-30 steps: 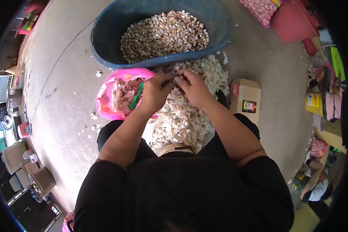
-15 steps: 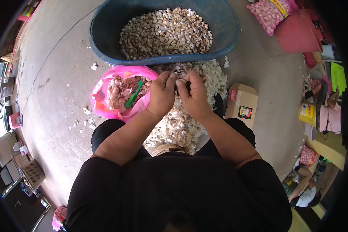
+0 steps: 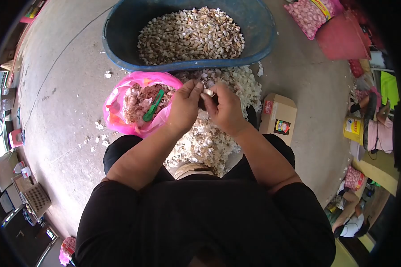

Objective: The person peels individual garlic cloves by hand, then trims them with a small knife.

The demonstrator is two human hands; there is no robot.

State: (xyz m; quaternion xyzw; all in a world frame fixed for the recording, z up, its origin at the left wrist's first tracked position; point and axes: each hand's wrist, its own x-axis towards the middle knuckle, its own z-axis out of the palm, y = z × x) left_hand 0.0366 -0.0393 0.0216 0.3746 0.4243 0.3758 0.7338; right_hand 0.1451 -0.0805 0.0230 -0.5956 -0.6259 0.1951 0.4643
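Both hands meet in front of me over a heap of papery garlic skins (image 3: 205,144). My right hand (image 3: 226,108) pinches a pale garlic clove (image 3: 208,92) between thumb and fingers. Close beside it, my left hand (image 3: 186,107) is closed in a pinch, and what its fingertips hold is mostly hidden. To the left stands an open pink plastic bag (image 3: 113,104) with garlic and loose skins in it. A green tool (image 3: 153,106), perhaps a cutter, lies on top of them. Beyond my hands, a blue tub (image 3: 165,68) holds many garlic cloves (image 3: 191,35).
An open cardboard box (image 3: 278,115) lies right of my knee. Farther right are a full pink mesh sack (image 3: 309,18), a red tub (image 3: 343,38) and a yellow container (image 3: 353,127). Other people sit at the right edge. Scraps of skin dot the concrete floor (image 3: 62,111).
A pale clove now shows between the fingers of my right hand, where it was hidden before. Both hands stay close together, with slight finger movement. The view has shifted a little.
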